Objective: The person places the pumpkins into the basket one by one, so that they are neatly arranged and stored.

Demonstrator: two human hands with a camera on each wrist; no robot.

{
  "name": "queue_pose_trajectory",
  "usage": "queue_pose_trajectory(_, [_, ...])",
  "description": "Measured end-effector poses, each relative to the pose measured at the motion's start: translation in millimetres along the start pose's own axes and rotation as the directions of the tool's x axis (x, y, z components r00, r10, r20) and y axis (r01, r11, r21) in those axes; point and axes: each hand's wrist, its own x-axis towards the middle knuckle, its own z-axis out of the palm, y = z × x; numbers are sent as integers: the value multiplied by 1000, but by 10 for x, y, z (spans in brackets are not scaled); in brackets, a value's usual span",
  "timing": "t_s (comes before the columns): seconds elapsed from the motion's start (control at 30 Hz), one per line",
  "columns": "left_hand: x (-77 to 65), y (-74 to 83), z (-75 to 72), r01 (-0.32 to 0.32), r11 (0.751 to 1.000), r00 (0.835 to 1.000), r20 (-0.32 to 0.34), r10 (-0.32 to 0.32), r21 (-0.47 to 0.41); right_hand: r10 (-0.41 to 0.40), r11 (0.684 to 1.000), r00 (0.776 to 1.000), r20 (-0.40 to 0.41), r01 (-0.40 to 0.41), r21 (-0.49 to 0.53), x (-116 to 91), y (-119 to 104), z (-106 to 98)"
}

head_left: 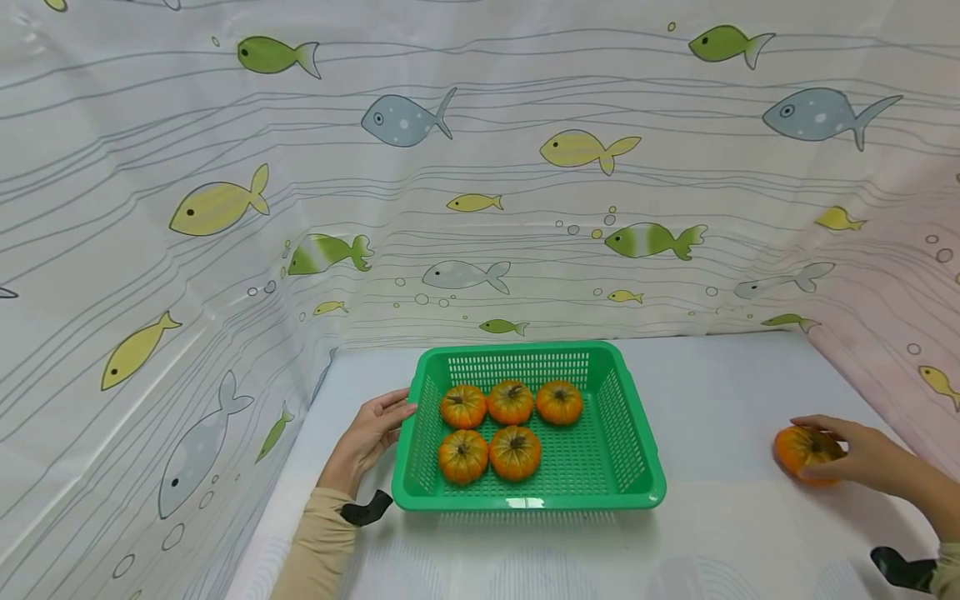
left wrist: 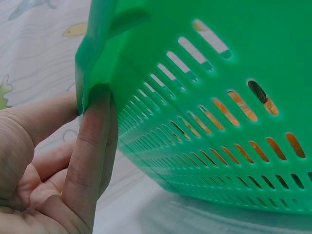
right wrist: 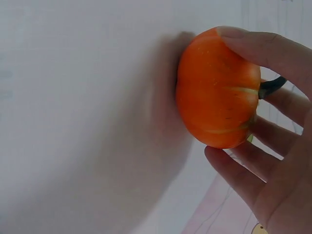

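Observation:
My left hand [head_left: 375, 429] is at the left side of a green plastic basket [head_left: 528, 502]. In the left wrist view its thumb and fingers pinch the basket's rim [left wrist: 87, 63] from outside, beside the slotted wall. Several small orange pumpkins [head_left: 514, 453] sit in the basket, toward its left and back. Off to the right, my right hand [head_left: 862, 450] grips another small pumpkin [right wrist: 217, 92] with thumb and fingers spread around its sides. The pumpkin's dark green stem points toward the palm, and its base faces the white tabletop, close over it.
A white tabletop [head_left: 720, 417] lies under the basket and runs between it and the right hand. Behind and at both sides hangs a sheet [head_left: 480, 242] printed with fish and wavy lines. Dark straps [head_left: 366, 508] show at the cuffs of the tan sleeves [head_left: 322, 542].

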Motion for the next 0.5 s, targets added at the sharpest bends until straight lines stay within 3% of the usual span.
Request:
queue_pose_trajectory(0.2, [-9, 19, 10, 8, 1000, 1000, 1, -8, -10, -16, 1000, 1000, -26, 16, 7, -21, 0, 15])
queue_pose_trajectory(0.5, [-7, 16, 11, 11, 1000, 1000, 1, -11, -12, 23, 1000, 1000, -13, -23, 3, 0, -11, 33])
